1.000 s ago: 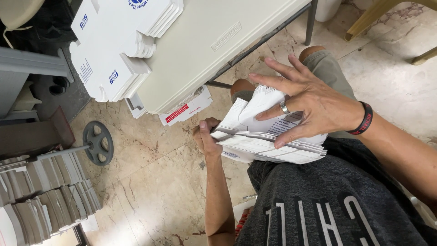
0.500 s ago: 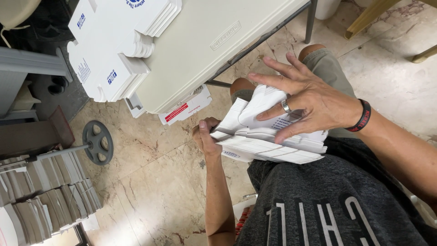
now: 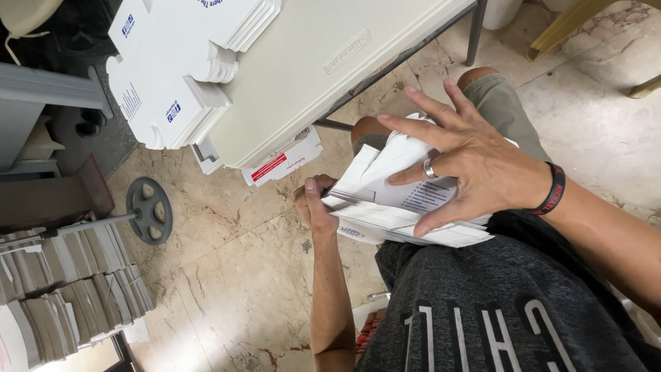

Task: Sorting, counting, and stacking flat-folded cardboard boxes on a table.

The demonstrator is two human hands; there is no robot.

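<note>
Two hands hold a stack of flat white cardboard mailers (image 3: 406, 217) in the person's lap, beside the table (image 3: 323, 62). Left hand (image 3: 313, 203): fingers closed around the stack's left edge, thumb on top. Right hand (image 3: 468, 169): fingers spread open, pressing flat on the top sheet. More flattened boxes (image 3: 186, 76) lie on the table; further stacks (image 3: 62, 289) stand on the floor.

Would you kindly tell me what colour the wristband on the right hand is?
The wristband is black with a thin red edge, seen in the head view.
</note>
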